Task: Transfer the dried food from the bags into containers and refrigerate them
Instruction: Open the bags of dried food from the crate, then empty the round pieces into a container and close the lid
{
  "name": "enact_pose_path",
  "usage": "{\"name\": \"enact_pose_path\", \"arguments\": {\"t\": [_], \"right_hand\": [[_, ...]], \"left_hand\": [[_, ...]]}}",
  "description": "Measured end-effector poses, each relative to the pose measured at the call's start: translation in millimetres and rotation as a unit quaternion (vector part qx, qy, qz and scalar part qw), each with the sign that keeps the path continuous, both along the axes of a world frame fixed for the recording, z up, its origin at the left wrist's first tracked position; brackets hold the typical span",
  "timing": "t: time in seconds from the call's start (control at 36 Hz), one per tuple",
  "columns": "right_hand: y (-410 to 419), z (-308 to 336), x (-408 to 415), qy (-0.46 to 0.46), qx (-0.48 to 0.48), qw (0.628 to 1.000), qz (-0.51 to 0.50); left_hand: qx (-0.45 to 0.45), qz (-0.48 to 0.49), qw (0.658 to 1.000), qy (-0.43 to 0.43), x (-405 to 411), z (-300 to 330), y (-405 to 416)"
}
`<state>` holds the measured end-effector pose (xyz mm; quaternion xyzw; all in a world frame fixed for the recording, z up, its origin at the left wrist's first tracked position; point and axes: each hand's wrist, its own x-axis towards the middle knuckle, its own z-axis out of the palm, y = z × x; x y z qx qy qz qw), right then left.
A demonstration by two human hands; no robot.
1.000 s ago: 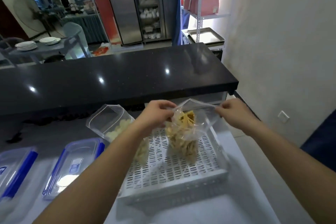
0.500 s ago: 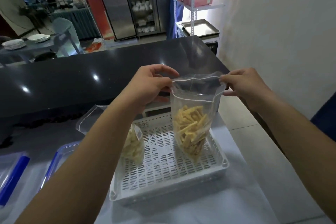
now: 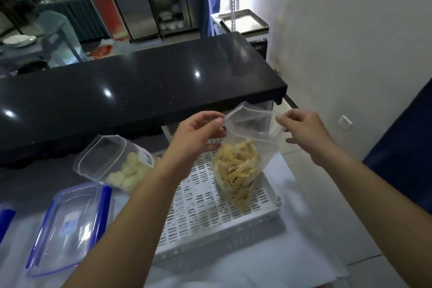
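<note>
A clear zip bag of yellow dried sticks (image 3: 238, 170) hangs upright over the white slotted tray (image 3: 210, 215). My left hand (image 3: 198, 133) pinches the bag's top left corner. At the top right edge, my right hand (image 3: 304, 133) pinches the zip strip. The bag's mouth looks partly pulled apart. A second clear bag of pale round pieces (image 3: 121, 166) leans on the tray's left side, partly hidden by my left forearm. A clear container with blue clips (image 3: 67, 227) lies to the left on the white surface.
A black stone counter (image 3: 140, 86) runs across just behind the tray. Part of another blue-clipped container (image 3: 5, 220) shows at the far left edge. Steel cabinets (image 3: 149, 0) stand beyond the counter, and a white wall (image 3: 350, 30) is on the right.
Both hands lifted the bag of sticks off the tray and held it upright by its top. Now the hands sit a little lower and the bag's top edge is tilted and spread.
</note>
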<state>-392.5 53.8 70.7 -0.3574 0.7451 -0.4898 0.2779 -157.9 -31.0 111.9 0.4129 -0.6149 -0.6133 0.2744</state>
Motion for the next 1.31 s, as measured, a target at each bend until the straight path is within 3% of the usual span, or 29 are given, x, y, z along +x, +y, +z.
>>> {"name": "enact_pose_path", "arguments": {"t": [0.17,0.31,0.44,0.58,0.86,1.06,1.31], "right_hand": [[9.4,20.2,22.3,0.129,-0.035,0.99,0.034],[23.7,46.9,57.6,0.304,-0.042,0.943,0.127],[35.8,57.9,115.9,0.363,-0.08,0.901,0.223],[43.5,27.4,186.7,0.332,-0.11,0.871,0.344],[40.5,-48.7,278.6,0.198,0.007,0.845,0.497],[17.2,-56.0,324.0,0.147,0.033,0.853,0.499],[-28.1,-70.6,395.9,-0.009,0.099,0.931,0.352]], "left_hand": [[-0.06,-0.016,0.997,-0.054,19.1,-14.2,11.1],[-0.161,-0.07,0.965,-0.193,53.2,-25.1,34.2],[-0.226,-0.072,0.935,-0.265,99.6,-39.1,59.3],[-0.235,0.019,0.941,-0.241,156.9,-60.9,88.8],[-0.059,0.216,0.931,-0.288,289.1,-107.6,148.2],[-0.014,0.3,0.92,-0.251,346.7,-107.5,132.2],[0.067,0.311,0.931,-0.18,403.0,-117.6,37.1]]}}
